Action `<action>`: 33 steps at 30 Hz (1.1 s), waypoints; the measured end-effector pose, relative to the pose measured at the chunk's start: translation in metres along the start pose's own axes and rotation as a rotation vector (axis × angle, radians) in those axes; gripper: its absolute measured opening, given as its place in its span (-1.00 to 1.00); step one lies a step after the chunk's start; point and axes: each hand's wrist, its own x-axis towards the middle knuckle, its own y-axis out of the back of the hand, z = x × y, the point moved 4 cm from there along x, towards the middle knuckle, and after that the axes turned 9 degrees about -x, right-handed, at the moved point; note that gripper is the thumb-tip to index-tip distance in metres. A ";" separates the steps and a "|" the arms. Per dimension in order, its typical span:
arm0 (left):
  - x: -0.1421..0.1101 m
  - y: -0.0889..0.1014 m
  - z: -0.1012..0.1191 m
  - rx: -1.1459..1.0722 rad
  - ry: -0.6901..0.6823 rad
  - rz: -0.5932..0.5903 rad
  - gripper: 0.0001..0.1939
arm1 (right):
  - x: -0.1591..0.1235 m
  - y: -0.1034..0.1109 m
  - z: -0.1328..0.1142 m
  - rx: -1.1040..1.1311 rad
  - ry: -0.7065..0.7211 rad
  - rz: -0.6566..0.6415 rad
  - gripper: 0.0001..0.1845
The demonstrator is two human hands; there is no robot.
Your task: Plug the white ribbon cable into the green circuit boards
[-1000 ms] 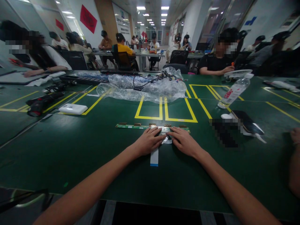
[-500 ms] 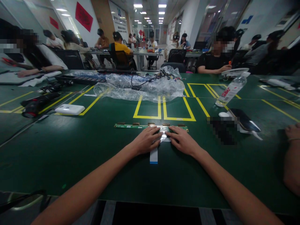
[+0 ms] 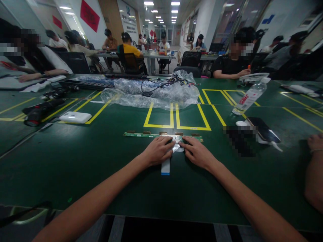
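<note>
Both hands were working at the middle of a narrow green printed circuit board (image 3: 142, 135), which lay flat on the green tabletop (image 3: 101, 168), lengthwise across it, on the near side of the yellow tape outlines (image 3: 158, 126). Left hand (image 3: 157, 150): fingers partly spread, reaching over the board's near edge. Right hand (image 3: 199, 152): fingers slightly parted, angled in from the other side. The index fingertips nearly met at the central connector area. Could not tell whether either hand was pinching or only pressing; thumb contact was unclear.

A white flat ribbon cable (image 3: 165, 167) emerged from under the left hand, its blue-banded end directed towards the near edge of the tabletop. A shiny white strip (image 3: 178, 148) showed between the hands. Its seating at the board could not be confirmed, so the state of the joint was left unjudged.

Surroundings: clear plastic wrap (image 3: 156, 99) beyond the tape outlines; white case (image 3: 75, 117) on the left side; tilted plastic bottle (image 3: 249, 97) and smartphone (image 3: 263, 129) on the right side.
</note>
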 end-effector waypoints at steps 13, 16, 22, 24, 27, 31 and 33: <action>-0.002 0.009 0.002 -0.092 -0.005 0.047 -0.52 | 0.007 0.002 0.002 0.084 -0.009 -0.008 -0.52; 0.001 0.005 0.006 -0.117 -0.079 0.049 -0.56 | 0.006 0.001 -0.002 0.120 0.016 -0.002 -0.51; -0.009 0.000 -0.019 -0.023 0.022 0.029 -0.55 | 0.007 0.016 0.002 0.118 -0.020 0.137 -0.58; -0.027 0.007 -0.048 0.056 0.211 0.021 -0.53 | 0.005 0.023 0.006 0.113 -0.045 0.169 -0.59; -0.070 0.027 -0.097 0.159 0.505 0.046 -0.49 | 0.003 0.028 0.010 0.105 -0.071 0.188 -0.60; -0.138 0.057 -0.152 0.207 0.802 0.075 -0.41 | 0.001 0.028 0.012 0.106 -0.088 0.190 -0.62; -0.166 0.068 -0.171 0.212 0.930 0.078 -0.40 | 0.002 0.026 0.012 0.112 -0.084 0.187 -0.64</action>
